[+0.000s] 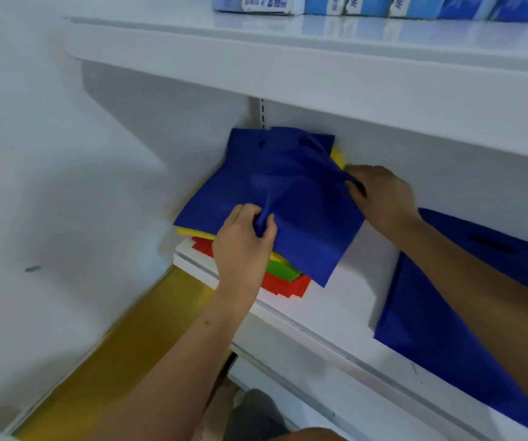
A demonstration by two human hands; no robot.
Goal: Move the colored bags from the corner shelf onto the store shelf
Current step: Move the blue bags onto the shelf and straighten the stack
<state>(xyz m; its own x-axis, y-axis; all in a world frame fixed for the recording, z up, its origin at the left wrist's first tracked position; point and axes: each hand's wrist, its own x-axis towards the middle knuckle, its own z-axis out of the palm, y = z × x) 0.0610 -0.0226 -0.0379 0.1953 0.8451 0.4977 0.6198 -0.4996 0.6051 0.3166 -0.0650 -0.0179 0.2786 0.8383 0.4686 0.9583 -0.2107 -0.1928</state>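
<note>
I see the left hand (243, 240) pinching the top blue bag (275, 198) at its near edge. The right hand (380, 195) grips its right edge. The second blue bag (447, 313) lies flat to the right, nearer the right hand.

- The left hand (243, 243) reaches forward and up from a bare forearm, knuckles toward the camera, thumb and fingers curled into a pinching grip on a bunched fold of blue fabric.
- The right hand (383, 198) extends from the lower right, bare arm stretched diagonally, fingers pinching the fabric's right edge.
</note>
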